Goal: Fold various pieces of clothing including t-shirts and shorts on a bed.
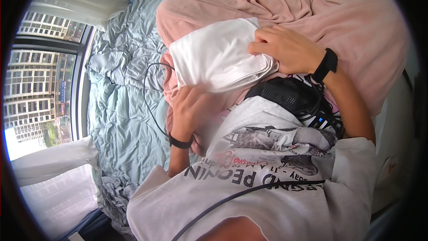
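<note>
A folded white cloth (214, 53), with several layers showing along its near right edge, lies over my lap on a pink fleece blanket (361, 40). My right hand (281, 48) grips the cloth at its right side, fingers bent over the edge. At the near left corner is my left hand (190, 107), its fingers curled against the cloth's edge and partly blurred; whether they pinch it is not clear. Both wrists wear black bands. Below the cloth, a black mesh item (284, 93) with cables rests against my printed light T-shirt (267, 160).
A rumpled pale green sheet (127, 113) covers the bed to the left. A thin black cable (144, 97) loops beside my left hand, and a thicker cable (234, 199) crosses my shirt. Beyond the bed's left edge stand a window (40, 90) and white curtains (57, 160).
</note>
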`<state>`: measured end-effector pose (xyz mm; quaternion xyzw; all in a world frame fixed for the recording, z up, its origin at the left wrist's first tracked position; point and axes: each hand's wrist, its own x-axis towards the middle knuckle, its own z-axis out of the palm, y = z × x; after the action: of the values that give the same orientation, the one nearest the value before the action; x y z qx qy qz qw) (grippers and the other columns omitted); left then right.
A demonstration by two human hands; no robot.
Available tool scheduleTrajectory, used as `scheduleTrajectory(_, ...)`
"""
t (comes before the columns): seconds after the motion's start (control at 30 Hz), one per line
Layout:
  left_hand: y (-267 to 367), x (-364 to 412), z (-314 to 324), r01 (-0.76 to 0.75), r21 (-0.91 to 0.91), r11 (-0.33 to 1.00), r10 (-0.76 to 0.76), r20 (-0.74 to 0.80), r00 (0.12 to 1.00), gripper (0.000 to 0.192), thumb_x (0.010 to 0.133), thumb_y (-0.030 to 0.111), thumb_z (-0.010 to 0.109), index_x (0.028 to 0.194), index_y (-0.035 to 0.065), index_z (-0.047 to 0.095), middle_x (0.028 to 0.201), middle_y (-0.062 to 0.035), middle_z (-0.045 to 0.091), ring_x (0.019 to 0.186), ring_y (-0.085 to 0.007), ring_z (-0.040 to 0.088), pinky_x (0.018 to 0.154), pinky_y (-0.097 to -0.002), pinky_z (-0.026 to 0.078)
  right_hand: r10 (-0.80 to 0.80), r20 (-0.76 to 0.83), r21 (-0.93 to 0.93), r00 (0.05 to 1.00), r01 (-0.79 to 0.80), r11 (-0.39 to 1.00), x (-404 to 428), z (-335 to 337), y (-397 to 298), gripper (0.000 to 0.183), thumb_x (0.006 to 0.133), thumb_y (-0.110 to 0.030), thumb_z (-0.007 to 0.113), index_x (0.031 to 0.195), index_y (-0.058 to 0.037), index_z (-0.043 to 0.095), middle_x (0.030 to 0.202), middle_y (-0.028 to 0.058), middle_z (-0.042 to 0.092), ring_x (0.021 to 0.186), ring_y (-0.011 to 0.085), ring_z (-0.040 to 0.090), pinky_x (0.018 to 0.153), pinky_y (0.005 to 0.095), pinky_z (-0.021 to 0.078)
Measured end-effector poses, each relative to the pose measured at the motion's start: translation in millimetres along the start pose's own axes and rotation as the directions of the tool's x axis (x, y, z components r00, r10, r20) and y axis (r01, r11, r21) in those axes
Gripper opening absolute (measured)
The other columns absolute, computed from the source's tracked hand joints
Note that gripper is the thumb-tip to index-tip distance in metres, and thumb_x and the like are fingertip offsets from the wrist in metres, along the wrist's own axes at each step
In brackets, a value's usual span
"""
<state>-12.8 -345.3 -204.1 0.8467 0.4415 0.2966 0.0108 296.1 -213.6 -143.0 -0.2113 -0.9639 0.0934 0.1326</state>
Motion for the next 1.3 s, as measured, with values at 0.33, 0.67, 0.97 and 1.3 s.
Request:
scheduleTrajectory(0.33, -2, 8, -16, 0.064, -0.034, 0.997, -0.062, 0.048, 0.997, 0.065, 0.062, -0.008, 0.069, 0.124, 0.0116, 0.069, 0.105, -0.0084, 0.07, 0.093, -0.029, 0.065, 0.081, -0.0381, 0.053, -0.068, 0.096, 0.107, 0.993, 0.057, 0.993, -19, 0, -15, 0.024, 0.071, -0.002, 0.071, 0.088, -0.011, 0.057, 0.088, 0.0056, 0.056, 0.088, 0.0276, 0.059, 0.078, 0.0381, 0.0444)
scheduleTrajectory(0.67, -34, -12, -34, 0.218, 0.03, 0.975, -0.218, 0.01, 0.976, 0.047, 0.065, -0.005, 0.077, 0.11, 0.0102, 0.074, 0.1, -0.0063, 0.067, 0.091, -0.0298, 0.063, 0.08, -0.0397, 0.052, 0.155, 0.222, 0.392, 0.963, -0.234, 0.89, -13, -25, -1, 0.035, 0.074, 0.01, 0.06, 0.106, -0.0041, 0.062, 0.093, 0.0088, 0.06, 0.094, 0.0299, 0.06, 0.081, 0.0397, 0.0475)
scheduleTrajectory(0.97, -55, 41, -51, 0.242, -0.306, 0.921, -0.335, -0.303, 0.892, 0.024, 0.082, -0.01, 0.066, 0.106, -0.0032, 0.067, 0.104, -0.0109, 0.068, 0.095, -0.0245, 0.066, 0.085, -0.0333, 0.051, 0.163, -0.066, 0.239, 0.984, -0.143, 0.96, 1, -64, 5, 0.026, 0.074, 0.006, 0.059, 0.097, 0.0021, 0.07, 0.09, 0.0131, 0.06, 0.091, 0.0329, 0.06, 0.08, 0.0399, 0.0466)
scheduleTrajectory(1.3, -60, 53, -57, 0.334, -0.404, 0.852, -0.48, -0.347, 0.806, 0.021, 0.101, 0.015, 0.066, 0.113, -0.0021, 0.066, 0.088, 0.0037, 0.061, 0.071, -0.0034, 0.041, 0.06, -0.0202, 0.03, 0.181, -0.276, 0.237, 0.944, -0.115, 0.965, 1, -60, 13, 0.018, 0.074, -0.001, 0.06, 0.089, 0.0033, 0.07, 0.081, 0.0127, 0.059, 0.074, 0.029, 0.059, 0.068, 0.038, 0.0457)
